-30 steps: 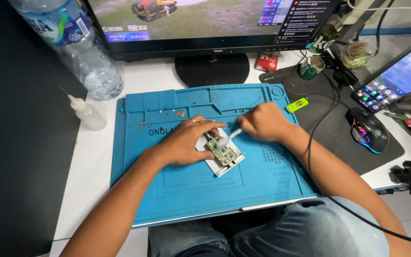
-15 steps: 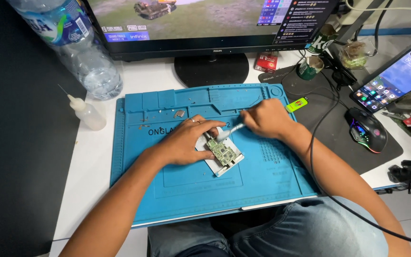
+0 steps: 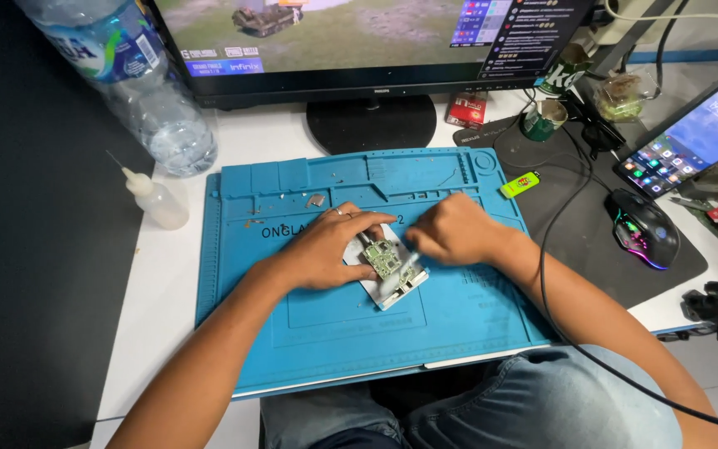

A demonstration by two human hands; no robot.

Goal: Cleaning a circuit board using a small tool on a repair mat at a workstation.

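I see 2 bare forearms without sleeves, a thin ring [image 3: 336, 212] on my left hand [image 3: 330, 249], and blue jeans [image 3: 542, 407].

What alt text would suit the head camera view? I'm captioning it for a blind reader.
A person's left hand steadies a small green circuit board on a blue work mat, while the right hand works a slim pale tool against it. A monitor, plastic water bottle and lit mouse surround the mat.
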